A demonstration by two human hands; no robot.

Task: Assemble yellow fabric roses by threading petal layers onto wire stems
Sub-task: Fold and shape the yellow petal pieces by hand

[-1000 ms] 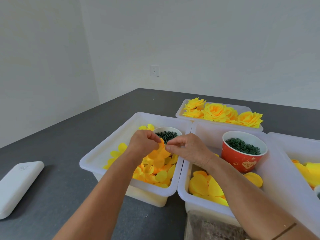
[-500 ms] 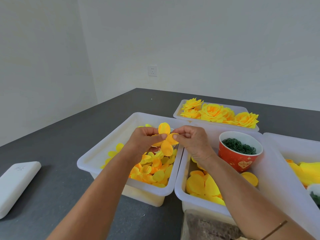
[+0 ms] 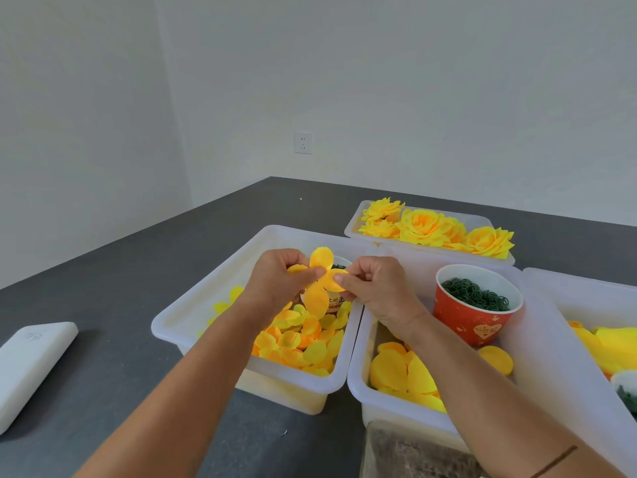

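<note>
Pinching 1 petal layer (image 3: pixel 319 282) at frame centre between left hand (image 3: pixel 275 281) and right hand (image 3: pixel 375 288), we next need its centre hole located for threading.

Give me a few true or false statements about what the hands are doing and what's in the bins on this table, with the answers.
1. Both hands, left and right, pinch one yellow petal layer. True.
2. The red cup holds yellow petals. False: it holds small dark green rings.
3. Finished yellow roses lie in the farthest bin. True.
4. The petal layer rests flat on the table. False: it is held up above the bin of small petals.
5. The white block lies inside a bin. False: it lies on the dark table.
</note>
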